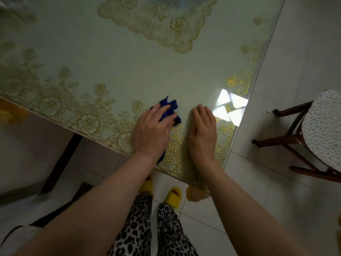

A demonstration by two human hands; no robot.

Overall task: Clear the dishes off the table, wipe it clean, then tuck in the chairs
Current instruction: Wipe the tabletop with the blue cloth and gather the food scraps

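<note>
The table has a glossy pale-green top with gold floral lace patterns; no dishes show on it. My left hand presses a crumpled blue cloth flat against the tabletop near the front right corner; part of the cloth sticks out beyond the fingers and below the wrist. My right hand lies flat on the table just right of the cloth, fingers together, holding nothing. A chair with a white speckled seat cushion and dark wooden legs stands off to the right, apart from the table.
White tiled floor runs along the table's right edge. A dark table leg shows beneath the left part of the top. My feet in yellow slippers stand at the table's front edge. A bright window reflection glares near the corner.
</note>
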